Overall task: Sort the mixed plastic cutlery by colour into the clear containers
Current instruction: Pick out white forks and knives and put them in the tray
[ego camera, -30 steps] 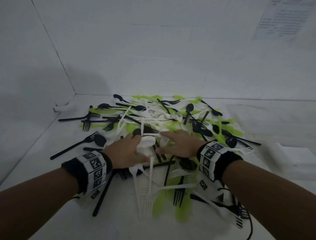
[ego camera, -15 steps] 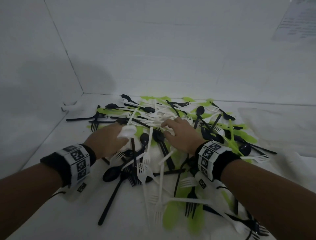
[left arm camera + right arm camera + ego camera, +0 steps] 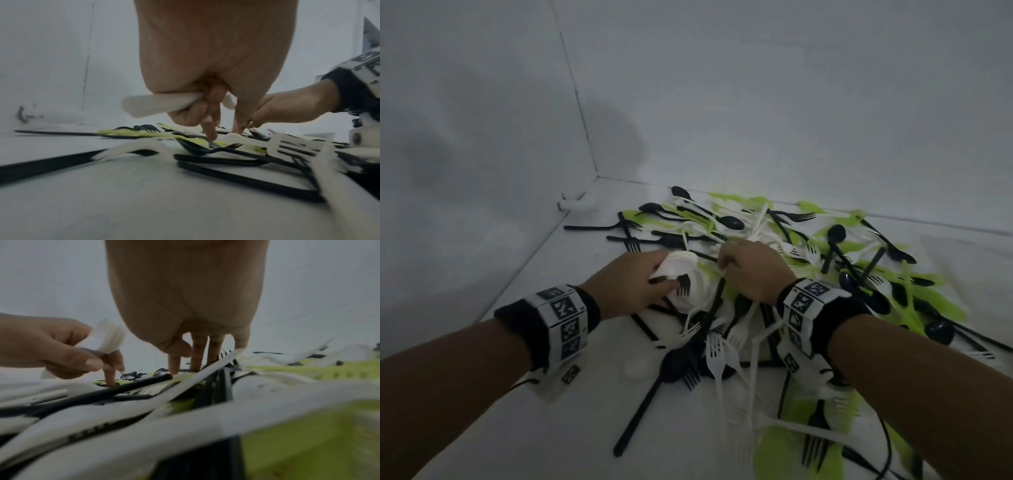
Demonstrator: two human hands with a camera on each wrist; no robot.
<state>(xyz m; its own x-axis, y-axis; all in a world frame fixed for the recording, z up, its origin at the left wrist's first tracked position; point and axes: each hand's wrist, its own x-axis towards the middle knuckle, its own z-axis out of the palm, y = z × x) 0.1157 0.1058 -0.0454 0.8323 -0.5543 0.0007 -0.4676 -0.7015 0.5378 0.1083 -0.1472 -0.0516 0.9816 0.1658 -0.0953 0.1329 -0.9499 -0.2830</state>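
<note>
Both hands have pushed deeper into the cutlery pile (image 3: 774, 284) on the tabletop (image 3: 571, 404), the left hand (image 3: 631, 286) gripping a bunch of white spoons (image 3: 677, 265) while one finger pokes down, the right hand (image 3: 751, 270) with straight fingertips (image 3: 174, 368) pressing the heap.

Head view high, looking down; wrist views low, close; all share cutlery pile (image 3: 774, 274).

Blurred foreground cutlery (image 3: 185, 426); right hand's (image 3: 751, 270) fingertips hidden.
</note>
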